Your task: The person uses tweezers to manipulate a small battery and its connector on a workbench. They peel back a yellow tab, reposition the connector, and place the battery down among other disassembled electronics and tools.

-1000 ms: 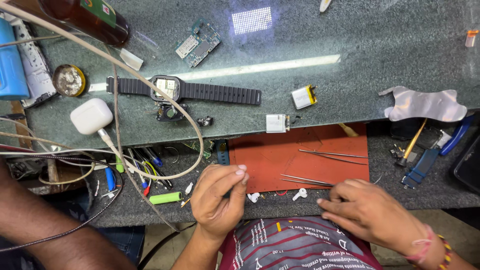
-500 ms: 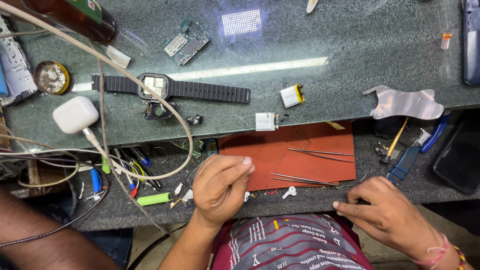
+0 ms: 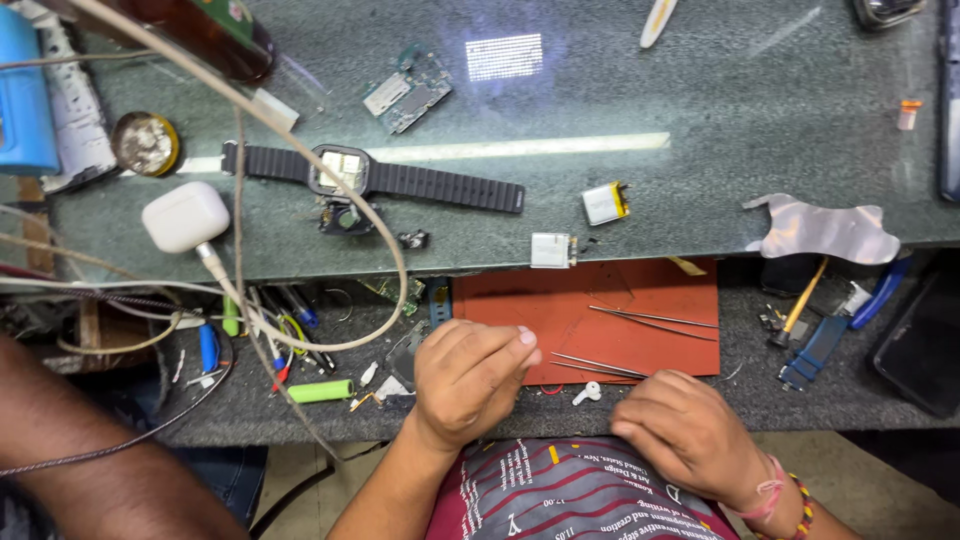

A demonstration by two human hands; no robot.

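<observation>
Nearest the camera, the person's left hand [image 3: 470,380] is curled with fingers folded together over the front edge of the bench; whether it pinches anything cannot be told. At three o'clock from it, the right hand [image 3: 685,440] lies knuckles-up at the bench edge, fingers bent under, and its hold is likewise unclear. Between the two hands sits a small white earbud piece [image 3: 586,392], just beside a pair of tweezers [image 3: 600,365] that touch the near edge of the red work mat [image 3: 600,295]. A second pair of tweezers [image 3: 655,320] lies on the mat at one o'clock from the left hand. At nine o'clock a green marker [image 3: 320,390] rests among loose cables. Farther out, on the glass top, a small white battery [image 3: 552,250] sits at the mat's far edge — beyond it a smartwatch [image 3: 345,172] with a dark strap, opened. At ten o'clock lies a white earbud case [image 3: 186,215]; at twelve, a circuit board [image 3: 410,90].
</observation>
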